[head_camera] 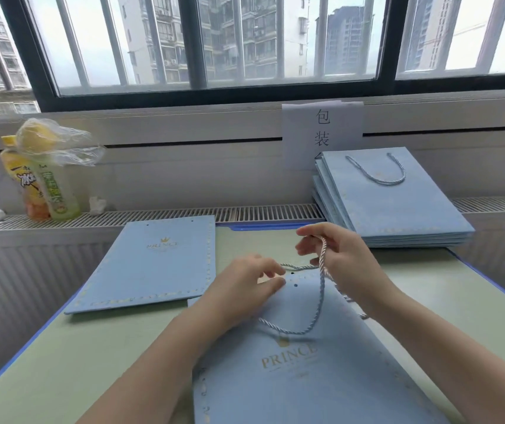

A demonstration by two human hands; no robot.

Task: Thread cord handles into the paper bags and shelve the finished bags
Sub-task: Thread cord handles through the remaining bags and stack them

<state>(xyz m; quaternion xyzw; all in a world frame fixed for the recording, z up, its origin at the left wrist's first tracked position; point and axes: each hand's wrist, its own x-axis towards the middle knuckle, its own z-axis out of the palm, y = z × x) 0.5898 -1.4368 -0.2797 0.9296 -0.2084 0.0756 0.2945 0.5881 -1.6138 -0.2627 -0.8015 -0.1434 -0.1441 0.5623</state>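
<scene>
A flat light-blue paper bag (315,374) printed PRINCE lies before me on the green table. A pale blue twisted cord (318,310) loops across its front. My right hand (340,258) pinches the cord and lifts it above the bag's top edge. My left hand (245,289) rests at the top edge near the punched holes, fingertips pinched on the bag's rim. A second flat bag (153,264) with no cord lies to the left. A stack of bags (395,203), the top one with a cord handle, sits at the back right.
Two drink bottles (43,185) with a crumpled plastic bag stand on the radiator grille (260,213) at back left. A white paper sign (321,133) hangs under the window. The green table (92,347) has a blue rim.
</scene>
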